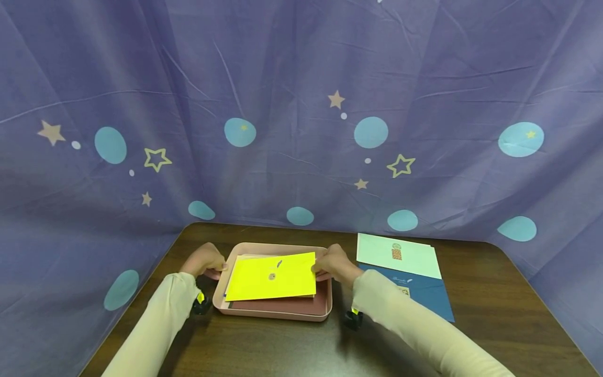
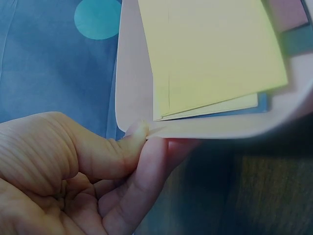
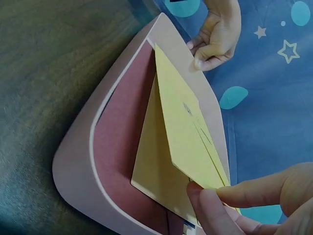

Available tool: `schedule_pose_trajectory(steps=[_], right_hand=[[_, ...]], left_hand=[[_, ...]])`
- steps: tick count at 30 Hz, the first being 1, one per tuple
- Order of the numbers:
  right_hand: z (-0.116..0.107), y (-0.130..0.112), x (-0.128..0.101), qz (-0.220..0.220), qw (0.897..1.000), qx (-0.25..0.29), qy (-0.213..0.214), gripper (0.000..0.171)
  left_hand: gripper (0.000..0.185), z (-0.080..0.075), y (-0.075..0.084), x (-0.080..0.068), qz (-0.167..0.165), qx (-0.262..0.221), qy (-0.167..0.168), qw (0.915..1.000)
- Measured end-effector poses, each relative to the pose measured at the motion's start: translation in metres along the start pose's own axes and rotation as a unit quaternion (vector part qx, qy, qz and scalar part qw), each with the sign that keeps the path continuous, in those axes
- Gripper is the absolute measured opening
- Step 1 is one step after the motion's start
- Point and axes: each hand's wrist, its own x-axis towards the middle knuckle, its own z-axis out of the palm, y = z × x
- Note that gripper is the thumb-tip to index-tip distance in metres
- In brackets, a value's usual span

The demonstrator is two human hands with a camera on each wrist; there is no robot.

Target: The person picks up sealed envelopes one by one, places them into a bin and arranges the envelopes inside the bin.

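I see my left hand (image 1: 205, 261) pinching the left rim of the shallow pink plastic tray (image 1: 278, 312) on the bench. My right hand (image 1: 333, 265) pinches the bright yellow paper envelope (image 1: 271, 276) lying topmost in that tray. I judge I am lifting it; next, raise it clear.

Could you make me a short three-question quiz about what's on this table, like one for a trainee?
1. True or false: the left hand pinches the rim of the pink tray.
2. What does the right hand pinch? A) the bright yellow envelope B) the dark blue envelope C) the curtain
3. What lies beyond the dark blue envelope, partly overlapping it?

Key: 1 true. 2 A. 3 the pale green envelope.
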Motion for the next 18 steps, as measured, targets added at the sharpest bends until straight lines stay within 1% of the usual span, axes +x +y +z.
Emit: schedule_pose_trajectory(steps=[6, 13, 18], right_hand=[[0.002, -0.005, 0.003, -0.001, 1.000, -0.030, -0.008, 0.012], [0.001, -0.010, 0.006, -0.002, 0.998, -0.059, -0.022, 0.005], [0.001, -0.014, 0.008, 0.002, 0.996, -0.082, -0.026, 0.004]], left_hand=[[0.012, 0.000, 0.000, -0.002, 0.005, -0.005, -0.003, 1.0000], [0.011, 0.000, 0.000, -0.001, 0.003, -0.006, -0.001, 1.0000], [0.011, 0.000, 0.001, 0.000, -0.001, -0.005, -0.001, 1.0000]])
